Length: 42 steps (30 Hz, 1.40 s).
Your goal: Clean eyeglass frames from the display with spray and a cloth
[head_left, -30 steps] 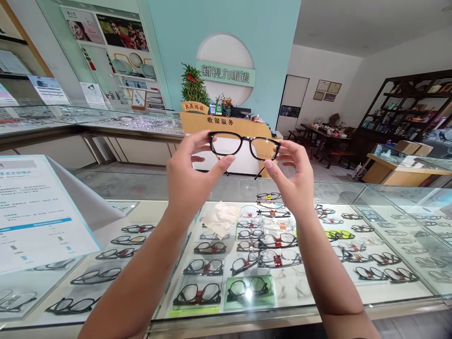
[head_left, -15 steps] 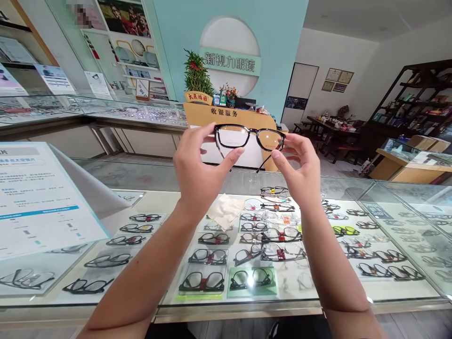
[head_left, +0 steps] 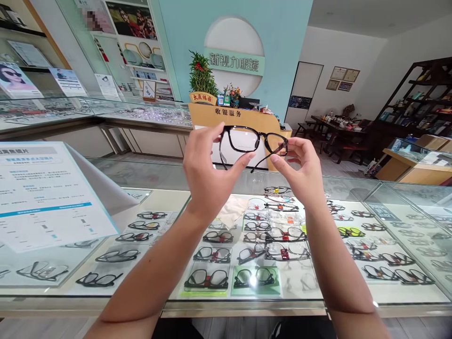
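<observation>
Black-framed glasses (head_left: pixel 261 135) are held up in the air between my two hands, above the glass display case. My left hand (head_left: pixel 210 167) pinches the frame's left end by the hinge, thumb below and fingers above. On the other side, my right hand (head_left: pixel 300 165) grips the right end between thumb and fingers. The temples are unfolded, and the frame is slightly turned. Below them a beige cloth (head_left: pixel 232 211) lies on the glass case (head_left: pixel 243 307), which shows rows of glasses, among them a pair over a green card (head_left: pixel 256 278).
A printed sign (head_left: pixel 45 188) stands on the case at the left. Beyond the case is a wooden counter (head_left: pixel 197 112) with a plant (head_left: pixel 203 75). More display cases run along the left, with a dark table (head_left: pixel 335 126) and shelves at the right.
The glasses have turned, with their right end angled away, and moved slightly right in view with both hands. The whole scene has also shifted a little to the right.
</observation>
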Motion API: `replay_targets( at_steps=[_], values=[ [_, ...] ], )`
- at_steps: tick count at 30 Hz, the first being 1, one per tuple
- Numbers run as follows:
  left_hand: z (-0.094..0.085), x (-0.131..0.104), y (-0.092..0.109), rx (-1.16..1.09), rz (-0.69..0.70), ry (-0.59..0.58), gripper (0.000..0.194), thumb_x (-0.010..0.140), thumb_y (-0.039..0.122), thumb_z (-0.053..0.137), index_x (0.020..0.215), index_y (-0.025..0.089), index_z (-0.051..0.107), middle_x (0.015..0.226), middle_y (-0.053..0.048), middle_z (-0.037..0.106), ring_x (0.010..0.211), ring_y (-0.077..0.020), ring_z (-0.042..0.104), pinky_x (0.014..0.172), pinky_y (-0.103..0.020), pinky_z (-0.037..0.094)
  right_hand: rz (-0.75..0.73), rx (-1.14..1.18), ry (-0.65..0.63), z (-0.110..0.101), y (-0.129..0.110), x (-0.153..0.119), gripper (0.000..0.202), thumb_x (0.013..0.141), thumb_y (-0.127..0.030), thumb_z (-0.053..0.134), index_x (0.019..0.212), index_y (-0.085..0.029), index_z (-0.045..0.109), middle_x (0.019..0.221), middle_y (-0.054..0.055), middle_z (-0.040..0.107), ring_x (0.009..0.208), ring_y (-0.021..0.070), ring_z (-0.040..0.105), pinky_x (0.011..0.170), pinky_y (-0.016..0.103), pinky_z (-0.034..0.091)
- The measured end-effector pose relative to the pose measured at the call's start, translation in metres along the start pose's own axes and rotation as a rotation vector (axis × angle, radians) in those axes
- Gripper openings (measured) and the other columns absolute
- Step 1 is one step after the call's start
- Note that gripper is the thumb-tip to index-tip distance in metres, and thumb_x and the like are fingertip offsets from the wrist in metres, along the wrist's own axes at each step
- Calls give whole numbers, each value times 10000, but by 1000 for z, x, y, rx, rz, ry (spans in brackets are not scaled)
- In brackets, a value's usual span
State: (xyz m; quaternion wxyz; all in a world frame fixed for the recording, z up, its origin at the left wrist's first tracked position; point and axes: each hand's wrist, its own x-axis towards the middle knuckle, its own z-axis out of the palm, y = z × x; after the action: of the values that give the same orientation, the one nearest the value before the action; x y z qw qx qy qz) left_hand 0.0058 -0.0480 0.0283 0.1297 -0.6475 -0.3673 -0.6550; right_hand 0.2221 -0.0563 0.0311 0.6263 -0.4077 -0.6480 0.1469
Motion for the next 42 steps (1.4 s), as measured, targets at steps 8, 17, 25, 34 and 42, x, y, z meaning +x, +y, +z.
replay_targets(
  at_steps=[8, 17, 25, 34, 42],
  values=[
    [-1, 0, -2, 70, 59, 2, 609, 946, 550, 827, 1440, 276, 602, 1312, -116, 708, 1242, -339, 692, 1049, -549, 598, -4, -20, 6, 1, 0, -2, 474, 874, -492, 875, 1205, -281, 610, 1299, 102, 784, 1162, 276, 745, 1055, 521, 563],
    [-2, 0, -2, 113, 107, -27, 652, 964, 548, 808, 1515, 302, 560, 1403, -126, 703, 1321, -343, 687, 1097, -549, 605, -7, -40, 9, 1, 0, -1, 465, 865, -455, 886, 1184, -282, 595, 1297, 92, 777, 1159, 276, 743, 1036, 508, 562],
    [0, 1, -4, 87, 71, -41, 649, 968, 585, 790, 1496, 266, 588, 1395, -127, 709, 1362, -356, 673, 1146, -539, 573, -1, -58, 30, 1, -3, -3, 497, 864, -481, 884, 1204, -287, 577, 1292, 97, 761, 1161, 277, 730, 1056, 514, 549],
    [4, 9, -15, -199, -181, -159, 624, 860, 514, 914, 1391, 280, 685, 1346, -97, 787, 1235, -316, 759, 987, -450, 612, -188, -218, 215, 6, 0, -6, 634, 849, -622, 868, 1287, -289, 552, 1281, 108, 644, 1213, 329, 667, 1015, 541, 573],
    [11, 12, -21, -398, -312, -225, 570, 808, 434, 942, 1310, 271, 724, 1323, -96, 818, 1195, -298, 788, 939, -411, 580, -331, -331, 263, 5, 3, -6, 645, 903, -633, 816, 1390, -315, 537, 1309, 131, 611, 1213, 371, 660, 1007, 605, 574]
  ],
)
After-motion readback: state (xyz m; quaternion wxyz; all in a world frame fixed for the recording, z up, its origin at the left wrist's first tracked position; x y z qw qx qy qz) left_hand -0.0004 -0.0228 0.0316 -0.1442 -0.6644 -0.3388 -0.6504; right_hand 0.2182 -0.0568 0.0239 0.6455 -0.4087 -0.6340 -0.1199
